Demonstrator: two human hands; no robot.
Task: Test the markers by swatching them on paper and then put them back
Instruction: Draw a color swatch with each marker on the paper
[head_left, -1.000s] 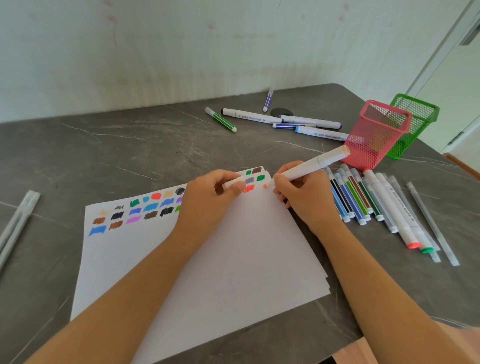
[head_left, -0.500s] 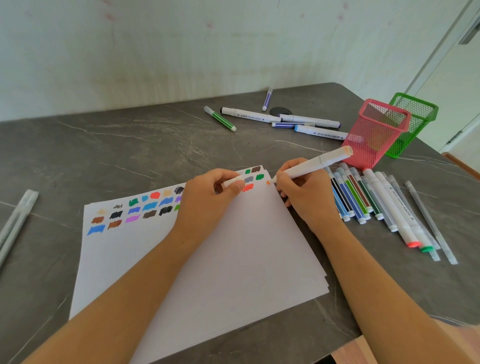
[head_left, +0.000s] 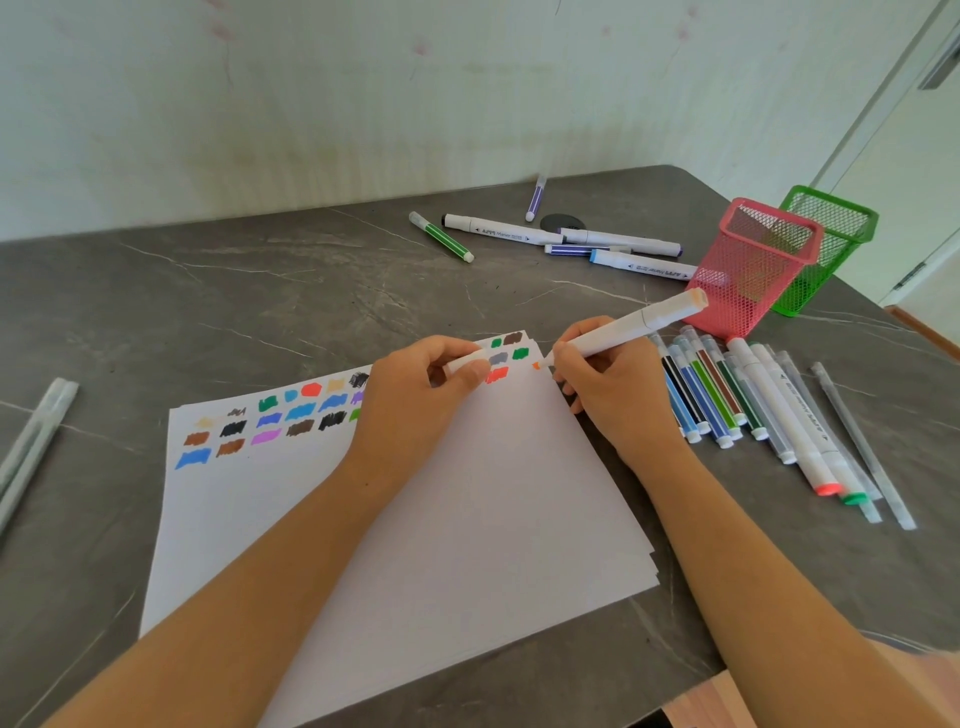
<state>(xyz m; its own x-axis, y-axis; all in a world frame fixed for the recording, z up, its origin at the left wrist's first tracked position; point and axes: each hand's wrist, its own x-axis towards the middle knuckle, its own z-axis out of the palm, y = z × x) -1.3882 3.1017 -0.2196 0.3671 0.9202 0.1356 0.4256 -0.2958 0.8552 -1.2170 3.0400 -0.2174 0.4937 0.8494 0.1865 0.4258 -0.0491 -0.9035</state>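
The right hand (head_left: 608, 384) grips a white-barrelled marker with a pale orange end cap (head_left: 628, 325), fingers curled round the barrel low down, and its orange tip is on the far right edge of the stack of white paper sheets (head_left: 467, 519), right at a small orange mark. The left hand (head_left: 415, 395) rests on the paper and pinches a short white marker cap (head_left: 467, 358) between thumb and curled fingers. Rows of coloured swatches (head_left: 291, 410) run along the paper's far edge, blues, browns, greens, black, purple and red, and the left hand covers part of them. Just right of the right hand, a row of thin striped markers and thicker white ones (head_left: 727, 395) lies side by side on the grey marble-patterned table (head_left: 208, 291). Behind that row stands a pink wire-mesh pen holder (head_left: 753, 265), with a green wire-mesh pen holder (head_left: 831, 244) close behind it. Further back, loose white markers (head_left: 519, 231) and a green-striped marker (head_left: 441, 236) lie scattered, while a purple-striped one (head_left: 535, 200) lies near the wall. Clear plastic tubes (head_left: 31, 447) lie at the table's left edge.
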